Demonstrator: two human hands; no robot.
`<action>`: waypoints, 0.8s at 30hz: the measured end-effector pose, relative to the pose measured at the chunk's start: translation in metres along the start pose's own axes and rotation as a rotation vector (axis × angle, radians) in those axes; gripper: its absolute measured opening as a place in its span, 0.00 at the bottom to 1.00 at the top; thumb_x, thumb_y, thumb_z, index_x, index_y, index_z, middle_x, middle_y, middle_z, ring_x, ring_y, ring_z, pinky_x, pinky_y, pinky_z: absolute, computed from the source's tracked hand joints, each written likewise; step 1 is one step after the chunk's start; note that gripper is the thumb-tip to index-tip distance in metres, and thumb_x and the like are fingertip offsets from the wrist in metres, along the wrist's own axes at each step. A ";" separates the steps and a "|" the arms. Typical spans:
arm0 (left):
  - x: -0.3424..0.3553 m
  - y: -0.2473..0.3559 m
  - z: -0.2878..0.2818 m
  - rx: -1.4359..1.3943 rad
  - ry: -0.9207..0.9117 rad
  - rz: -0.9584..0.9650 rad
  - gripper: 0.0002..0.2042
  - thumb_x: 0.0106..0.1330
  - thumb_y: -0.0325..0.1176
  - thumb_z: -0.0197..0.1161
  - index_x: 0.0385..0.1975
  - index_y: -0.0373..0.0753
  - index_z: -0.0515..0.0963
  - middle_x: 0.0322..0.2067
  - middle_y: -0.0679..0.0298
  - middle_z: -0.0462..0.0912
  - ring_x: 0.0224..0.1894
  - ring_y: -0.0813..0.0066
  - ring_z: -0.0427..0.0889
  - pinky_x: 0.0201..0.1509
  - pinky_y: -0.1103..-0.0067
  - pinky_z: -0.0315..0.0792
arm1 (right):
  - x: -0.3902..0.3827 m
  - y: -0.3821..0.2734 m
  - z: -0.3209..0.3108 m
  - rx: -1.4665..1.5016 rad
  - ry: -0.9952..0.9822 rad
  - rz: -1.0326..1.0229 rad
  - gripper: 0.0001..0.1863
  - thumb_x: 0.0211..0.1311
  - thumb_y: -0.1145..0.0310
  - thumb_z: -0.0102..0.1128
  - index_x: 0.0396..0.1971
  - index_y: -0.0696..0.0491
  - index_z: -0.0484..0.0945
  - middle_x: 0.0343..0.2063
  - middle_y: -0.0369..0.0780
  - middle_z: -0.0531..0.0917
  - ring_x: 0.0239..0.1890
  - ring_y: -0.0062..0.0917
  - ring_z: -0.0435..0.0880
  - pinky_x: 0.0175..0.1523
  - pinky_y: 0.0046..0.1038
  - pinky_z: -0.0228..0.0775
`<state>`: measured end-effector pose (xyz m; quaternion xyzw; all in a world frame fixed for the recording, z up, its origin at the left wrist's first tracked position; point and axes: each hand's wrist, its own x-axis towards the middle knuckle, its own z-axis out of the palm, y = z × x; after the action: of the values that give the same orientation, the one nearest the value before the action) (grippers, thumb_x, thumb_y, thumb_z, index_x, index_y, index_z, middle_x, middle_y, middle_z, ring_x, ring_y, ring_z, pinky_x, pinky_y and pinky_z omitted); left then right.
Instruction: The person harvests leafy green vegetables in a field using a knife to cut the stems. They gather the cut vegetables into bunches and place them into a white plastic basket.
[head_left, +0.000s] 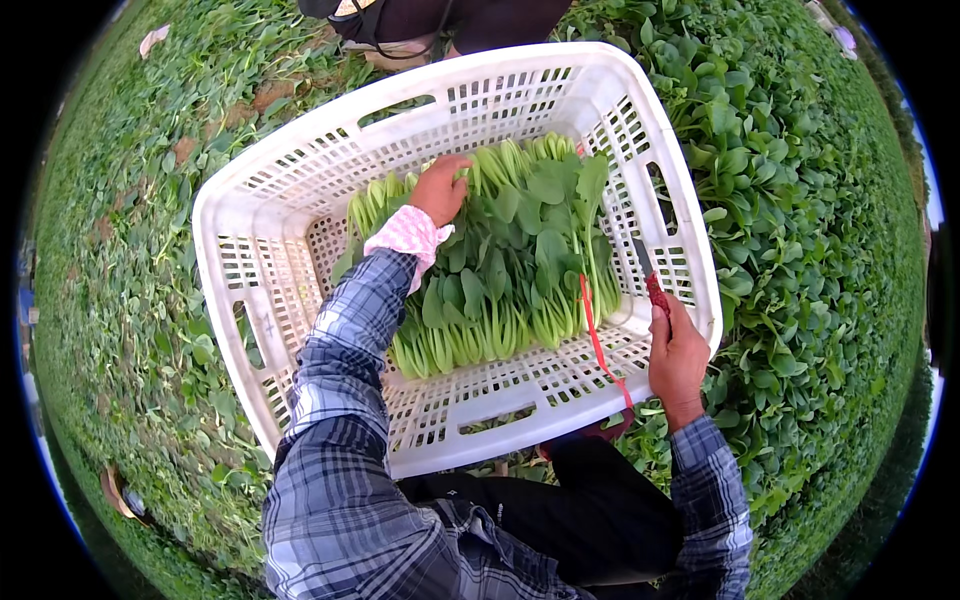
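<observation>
Leafy greens (470, 280) with pale green stems lie packed in rows inside a white plastic crate (460, 455), stem ends facing the far and near walls. My left hand (440, 190) reaches into the crate and is closed on the greens at the far row of stems; its fingertips are partly hidden. At the crate's right rim, my right hand (677, 350) grips a knife (643, 260) by its red-wrapped handle, with the narrow blade pointing up and away from me. A red strip (597, 340) hangs over the near wall, close to the right end of the greens.
Dense leafy plants (780, 230) grow to the right of the crate. Cut leaves and patches of soil (270, 97) cover the ground at left. Another person's dark-clothed legs (490, 22) are just beyond the far rim. My own knees are below the near rim.
</observation>
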<state>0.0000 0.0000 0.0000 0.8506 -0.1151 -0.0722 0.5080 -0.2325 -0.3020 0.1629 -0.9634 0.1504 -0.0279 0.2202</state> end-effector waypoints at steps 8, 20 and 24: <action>0.030 -0.050 -0.016 0.719 -0.156 -0.154 0.11 0.59 0.38 0.57 0.36 0.42 0.82 0.40 0.52 0.77 0.43 0.52 0.77 0.50 0.66 0.71 | 0.001 -0.002 0.005 0.002 0.021 0.019 0.11 0.65 0.65 0.53 0.44 0.51 0.76 0.26 0.44 0.82 0.26 0.38 0.82 0.31 0.35 0.72; 0.064 0.019 0.000 0.761 -0.491 -0.342 0.23 0.40 0.40 0.69 0.34 0.29 0.80 0.38 0.45 0.81 0.42 0.52 0.81 0.47 0.69 0.75 | 0.002 0.002 -0.001 -0.044 0.019 0.016 0.12 0.65 0.64 0.52 0.44 0.51 0.76 0.28 0.43 0.83 0.28 0.40 0.82 0.32 0.38 0.71; 0.078 0.006 0.001 0.796 -0.458 -0.328 0.28 0.32 0.45 0.74 0.33 0.31 0.81 0.36 0.49 0.83 0.40 0.56 0.83 0.45 0.71 0.76 | 0.002 0.003 -0.001 -0.030 0.035 -0.003 0.11 0.65 0.64 0.52 0.44 0.50 0.76 0.28 0.44 0.83 0.28 0.40 0.82 0.32 0.38 0.71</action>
<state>0.0742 -0.0248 0.0048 0.9479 -0.1073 -0.2871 0.0866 -0.2319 -0.3052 0.1628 -0.9662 0.1531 -0.0427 0.2031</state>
